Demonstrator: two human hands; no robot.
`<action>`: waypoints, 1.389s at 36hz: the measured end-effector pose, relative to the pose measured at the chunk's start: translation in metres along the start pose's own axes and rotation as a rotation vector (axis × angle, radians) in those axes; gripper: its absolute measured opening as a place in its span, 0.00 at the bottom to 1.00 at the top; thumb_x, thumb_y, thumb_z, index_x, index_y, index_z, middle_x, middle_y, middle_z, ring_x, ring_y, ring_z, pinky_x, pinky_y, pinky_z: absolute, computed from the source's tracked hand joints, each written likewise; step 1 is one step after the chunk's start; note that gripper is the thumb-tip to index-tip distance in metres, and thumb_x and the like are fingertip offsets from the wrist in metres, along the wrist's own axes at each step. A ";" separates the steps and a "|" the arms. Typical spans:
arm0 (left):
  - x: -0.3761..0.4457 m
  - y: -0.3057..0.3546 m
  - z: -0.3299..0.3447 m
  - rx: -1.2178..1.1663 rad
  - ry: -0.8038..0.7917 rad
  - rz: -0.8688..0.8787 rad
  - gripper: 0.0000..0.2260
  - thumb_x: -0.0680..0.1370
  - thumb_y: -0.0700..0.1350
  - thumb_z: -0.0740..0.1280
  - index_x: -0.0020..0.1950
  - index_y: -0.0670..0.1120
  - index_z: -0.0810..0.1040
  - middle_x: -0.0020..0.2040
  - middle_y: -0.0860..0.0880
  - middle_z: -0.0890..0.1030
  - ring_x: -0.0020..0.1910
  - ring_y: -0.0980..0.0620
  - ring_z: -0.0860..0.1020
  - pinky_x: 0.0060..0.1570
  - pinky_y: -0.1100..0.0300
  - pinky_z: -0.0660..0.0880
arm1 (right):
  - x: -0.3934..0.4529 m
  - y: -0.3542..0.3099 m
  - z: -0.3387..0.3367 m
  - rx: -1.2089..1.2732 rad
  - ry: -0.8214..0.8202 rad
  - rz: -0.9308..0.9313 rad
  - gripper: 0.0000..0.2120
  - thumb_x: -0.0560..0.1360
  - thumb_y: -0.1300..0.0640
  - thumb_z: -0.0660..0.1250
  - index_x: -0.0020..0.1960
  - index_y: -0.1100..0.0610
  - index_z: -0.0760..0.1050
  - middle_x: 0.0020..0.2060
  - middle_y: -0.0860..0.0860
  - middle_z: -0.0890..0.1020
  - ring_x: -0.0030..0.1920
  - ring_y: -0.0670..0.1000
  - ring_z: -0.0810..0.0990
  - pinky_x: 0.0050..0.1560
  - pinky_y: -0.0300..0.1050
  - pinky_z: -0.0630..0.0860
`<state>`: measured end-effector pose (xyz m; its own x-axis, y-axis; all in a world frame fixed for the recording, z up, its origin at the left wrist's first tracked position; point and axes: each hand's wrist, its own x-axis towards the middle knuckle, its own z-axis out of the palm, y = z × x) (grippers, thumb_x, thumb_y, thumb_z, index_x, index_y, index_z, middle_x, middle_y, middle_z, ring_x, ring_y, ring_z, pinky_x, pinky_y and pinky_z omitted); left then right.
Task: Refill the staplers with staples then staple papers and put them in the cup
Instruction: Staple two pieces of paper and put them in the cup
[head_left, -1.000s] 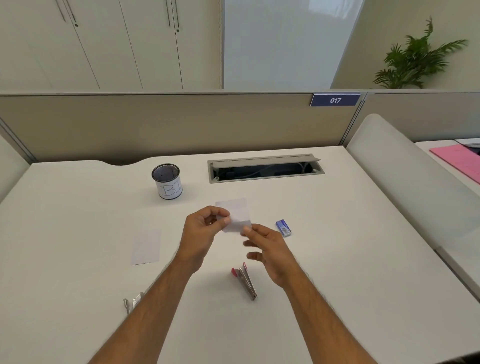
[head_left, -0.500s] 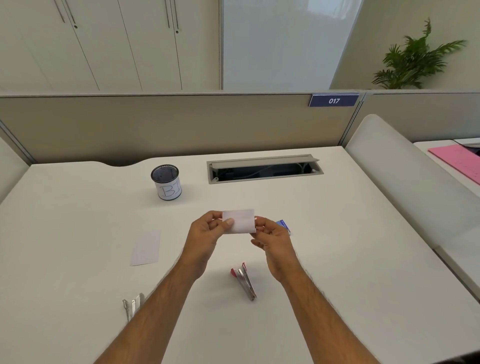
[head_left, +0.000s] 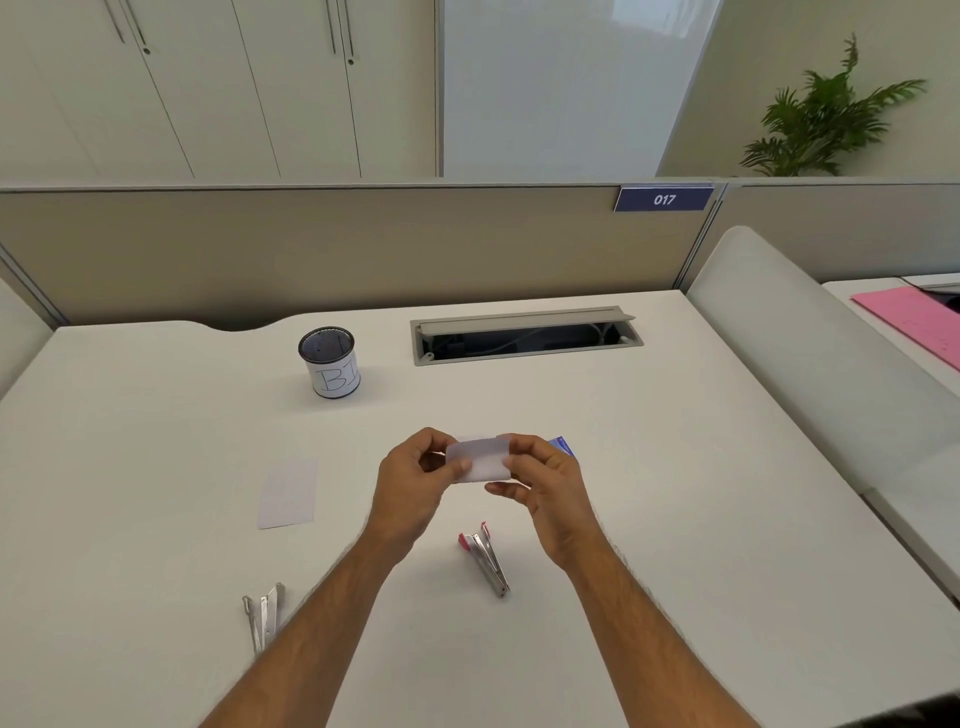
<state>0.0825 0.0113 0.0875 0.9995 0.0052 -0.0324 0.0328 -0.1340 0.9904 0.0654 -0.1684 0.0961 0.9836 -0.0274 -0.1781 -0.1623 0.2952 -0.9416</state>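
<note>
You are folding the small paper (head_left: 480, 460), pinched at each end by your left hand (head_left: 415, 486) and right hand (head_left: 545, 493) above the tabletop (head_left: 727, 519), so next you probably take up the red stapler (head_left: 485, 558) lying just below.

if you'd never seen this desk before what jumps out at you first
Two bare hands meet over the middle of the white desk, the left hand and right hand pinching a small white paper between them. Just below them lies a pink-tipped stapler, sprung open. Farther back on the left stands a dark mesh cup with a handwritten label.
</note>
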 end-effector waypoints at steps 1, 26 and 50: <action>-0.001 0.000 0.000 -0.003 -0.005 0.006 0.10 0.74 0.39 0.76 0.45 0.54 0.81 0.41 0.51 0.84 0.38 0.56 0.79 0.41 0.61 0.77 | 0.000 0.000 0.000 -0.017 0.017 -0.008 0.11 0.73 0.63 0.69 0.54 0.59 0.83 0.52 0.56 0.85 0.51 0.56 0.85 0.49 0.51 0.83; 0.002 0.003 0.004 -0.228 -0.017 -0.200 0.05 0.74 0.37 0.77 0.49 0.39 0.86 0.41 0.41 0.87 0.38 0.47 0.86 0.40 0.58 0.83 | 0.002 0.003 0.005 -0.147 -0.008 0.028 0.23 0.73 0.62 0.76 0.64 0.52 0.72 0.44 0.58 0.87 0.46 0.59 0.87 0.45 0.47 0.82; 0.013 0.000 -0.022 -0.136 -0.112 -0.277 0.07 0.77 0.43 0.76 0.48 0.39 0.84 0.40 0.40 0.86 0.37 0.46 0.86 0.36 0.57 0.82 | 0.010 0.000 -0.003 -0.375 -0.020 -0.036 0.13 0.82 0.67 0.62 0.62 0.53 0.72 0.38 0.55 0.85 0.40 0.53 0.85 0.42 0.45 0.83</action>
<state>0.0951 0.0331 0.0904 0.9468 -0.0867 -0.3099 0.3103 -0.0091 0.9506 0.0752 -0.1711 0.0934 0.9899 -0.0118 -0.1411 -0.1416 -0.0755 -0.9870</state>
